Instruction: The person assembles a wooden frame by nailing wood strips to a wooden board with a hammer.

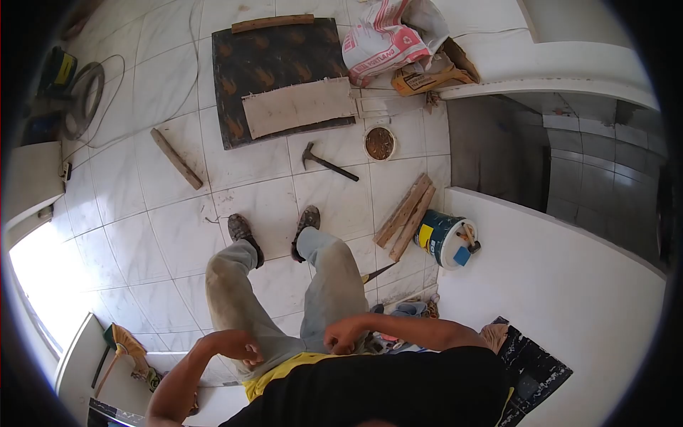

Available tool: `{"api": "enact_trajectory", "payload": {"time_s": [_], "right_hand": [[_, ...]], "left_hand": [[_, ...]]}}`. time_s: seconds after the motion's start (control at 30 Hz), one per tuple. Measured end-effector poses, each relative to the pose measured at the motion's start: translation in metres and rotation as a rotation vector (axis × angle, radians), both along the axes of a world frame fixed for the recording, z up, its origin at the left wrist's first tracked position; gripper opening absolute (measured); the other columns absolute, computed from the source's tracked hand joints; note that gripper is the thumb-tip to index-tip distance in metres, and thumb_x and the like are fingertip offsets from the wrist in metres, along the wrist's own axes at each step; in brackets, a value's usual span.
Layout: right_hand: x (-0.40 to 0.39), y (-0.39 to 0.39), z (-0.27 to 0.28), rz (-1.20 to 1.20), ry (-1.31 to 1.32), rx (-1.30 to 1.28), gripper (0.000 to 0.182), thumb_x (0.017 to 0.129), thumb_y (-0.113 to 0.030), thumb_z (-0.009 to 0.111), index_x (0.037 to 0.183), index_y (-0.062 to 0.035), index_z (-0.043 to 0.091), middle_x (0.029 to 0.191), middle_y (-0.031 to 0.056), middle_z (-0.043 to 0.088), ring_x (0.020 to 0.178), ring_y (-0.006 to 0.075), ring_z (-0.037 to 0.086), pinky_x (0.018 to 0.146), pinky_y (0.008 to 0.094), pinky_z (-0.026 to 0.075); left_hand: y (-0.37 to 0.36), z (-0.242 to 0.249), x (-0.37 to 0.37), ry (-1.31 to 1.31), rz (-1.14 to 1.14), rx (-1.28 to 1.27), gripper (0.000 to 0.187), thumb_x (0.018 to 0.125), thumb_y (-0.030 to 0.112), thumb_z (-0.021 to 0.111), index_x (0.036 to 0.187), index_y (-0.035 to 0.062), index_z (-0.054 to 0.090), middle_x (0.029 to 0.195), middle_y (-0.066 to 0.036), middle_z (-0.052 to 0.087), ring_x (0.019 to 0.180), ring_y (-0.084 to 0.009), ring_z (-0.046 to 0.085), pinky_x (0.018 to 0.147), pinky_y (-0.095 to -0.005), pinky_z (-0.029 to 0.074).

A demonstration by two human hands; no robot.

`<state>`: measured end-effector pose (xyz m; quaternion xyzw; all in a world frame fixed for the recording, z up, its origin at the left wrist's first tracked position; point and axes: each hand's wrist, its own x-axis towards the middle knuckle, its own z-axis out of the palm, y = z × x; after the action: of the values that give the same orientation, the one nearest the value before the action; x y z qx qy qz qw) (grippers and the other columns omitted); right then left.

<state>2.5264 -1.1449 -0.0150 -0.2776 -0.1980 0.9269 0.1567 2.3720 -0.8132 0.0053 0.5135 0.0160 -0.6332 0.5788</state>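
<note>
From the head camera, I saw the person standing on the white marble-tiled floor (163, 235), both hands drawn in at the waist. The left hand (242, 350) was curled closed against the grey trouser hip with nothing I could make out inside it; the right hand (346, 333) was likewise loosely fisted at the waistband above the yellow shirt hem (274, 376), and I could not tell whether it pinched fabric or something small. The black-headed claw hammer (326, 162) lay well ahead of the shoes, near the small round tin of brown material (379, 143). Two wooden battens (405, 217) rested beside the blue and yellow plastic bucket (442, 238). My judgement: with tools strewn underfoot, any step forward wanted feet placed between hammer and battens, with hands freed first.
</note>
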Motion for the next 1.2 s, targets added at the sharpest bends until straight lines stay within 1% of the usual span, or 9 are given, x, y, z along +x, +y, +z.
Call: {"api": "enact_trajectory", "payload": {"time_s": [0.07, 0.23, 0.33, 0.43, 0.53, 0.83, 0.9, 0.97, 1.2], "right_hand": [[0.065, 0.029, -0.081, -0.114, 0.004, 0.094, 0.027, 0.097, -0.026, 0.066, 0.102, 0.0002, 0.069, 0.084, 0.0051, 0.071, 0.074, 0.0148, 0.068, 0.071, 0.0291, 0.056], [0.312, 0.055, -0.348, -1.017, -1.503, 0.09, 0.018, 0.092, -0.016, 0.061, 0.091, -0.0005, 0.07, 0.073, 0.0057, 0.068, 0.064, 0.0138, 0.065, 0.061, 0.0275, 0.052], [0.435, 0.03, -0.441, -0.981, -1.731, -0.253, 0.023, 0.088, -0.022, 0.064, 0.094, 0.0002, 0.069, 0.081, 0.0075, 0.07, 0.067, 0.0145, 0.066, 0.059, 0.0288, 0.054], [0.516, 0.007, -0.511, -0.654, -2.201, -0.197, 0.047, 0.085, -0.03, 0.068, 0.118, 0.0033, 0.067, 0.114, 0.0206, 0.073, 0.102, 0.0342, 0.071, 0.087, 0.0411, 0.056], [0.538, 0.008, -0.527, -0.814, -2.238, -0.144, 0.083, 0.086, -0.038, 0.071, 0.147, 0.0095, 0.041, 0.143, 0.0275, 0.055, 0.132, 0.0357, 0.055, 0.11, 0.038, 0.043], [0.552, 0.043, -0.549, -1.198, -1.746, -0.24, 0.062, 0.082, -0.029, 0.075, 0.133, 0.0024, 0.061, 0.122, 0.0164, 0.069, 0.105, 0.0253, 0.066, 0.089, 0.0384, 0.052], [0.556, 0.05, -0.548, -1.223, -1.738, -0.255, 0.055, 0.084, -0.027, 0.076, 0.13, 0.0011, 0.065, 0.121, 0.0126, 0.07, 0.104, 0.023, 0.065, 0.087, 0.0399, 0.051], [0.555, 0.058, -0.521, -1.427, -1.776, -0.014, 0.035, 0.083, -0.024, 0.075, 0.109, 0.0005, 0.075, 0.102, 0.0097, 0.074, 0.095, 0.0179, 0.065, 0.081, 0.036, 0.05], [0.548, 0.066, -0.507, -1.273, -2.066, -0.026, 0.037, 0.08, -0.028, 0.077, 0.106, -0.0005, 0.076, 0.089, 0.0116, 0.074, 0.083, 0.0209, 0.069, 0.079, 0.0347, 0.052]], "left_hand": [[0.035, -0.084, 0.063, -0.041, 0.223, 0.022, 0.022, 0.097, 0.015, 0.062, 0.113, 0.0017, 0.071, 0.096, -0.009, 0.076, 0.085, -0.0182, 0.074, 0.08, -0.0308, 0.057], [0.131, -0.35, 0.243, -0.929, 0.473, 0.71, 0.025, 0.086, 0.006, 0.067, 0.11, 0.0003, 0.068, 0.085, -0.015, 0.074, 0.082, -0.0295, 0.073, 0.075, -0.0382, 0.057], [0.146, -0.426, 0.335, -1.071, 0.345, 0.875, 0.059, 0.083, 0.02, 0.078, 0.137, 0.0113, 0.055, 0.13, -0.023, 0.062, 0.112, -0.0359, 0.065, 0.095, -0.0436, 0.052], [0.136, -0.484, 0.369, -1.126, 0.285, 1.037, 0.099, 0.077, 0.032, 0.085, 0.158, 0.0216, 0.03, 0.159, -0.029, 0.028, 0.142, -0.0468, 0.04, 0.114, -0.0468, 0.039], [0.121, -0.515, 0.372, -1.087, 0.245, 1.256, 0.11, 0.072, 0.035, 0.089, 0.161, 0.0222, 0.025, 0.162, -0.031, 0.022, 0.149, -0.0473, 0.027, 0.12, -0.0508, 0.03], [0.123, -0.529, 0.358, -1.077, 0.223, 1.237, 0.104, 0.073, 0.033, 0.085, 0.16, 0.0186, 0.029, 0.165, -0.029, 0.015, 0.155, -0.0415, 0.015, 0.122, -0.058, 0.021], [0.131, -0.525, 0.366, -1.14, 0.279, 1.264, 0.095, 0.076, 0.03, 0.082, 0.157, 0.0117, 0.035, 0.161, -0.03, 0.027, 0.147, -0.0415, 0.035, 0.117, -0.0519, 0.033], [0.144, -0.495, 0.379, -0.614, 0.98, 0.787, 0.082, 0.081, 0.029, 0.081, 0.152, 0.008, 0.045, 0.142, -0.031, 0.052, 0.128, -0.0382, 0.057, 0.104, -0.0403, 0.047], [0.173, -0.484, 0.371, -0.848, 0.758, 1.006, 0.075, 0.082, 0.034, 0.079, 0.145, 0.0019, 0.053, 0.135, -0.028, 0.06, 0.122, -0.035, 0.062, 0.104, -0.0369, 0.048]]}}
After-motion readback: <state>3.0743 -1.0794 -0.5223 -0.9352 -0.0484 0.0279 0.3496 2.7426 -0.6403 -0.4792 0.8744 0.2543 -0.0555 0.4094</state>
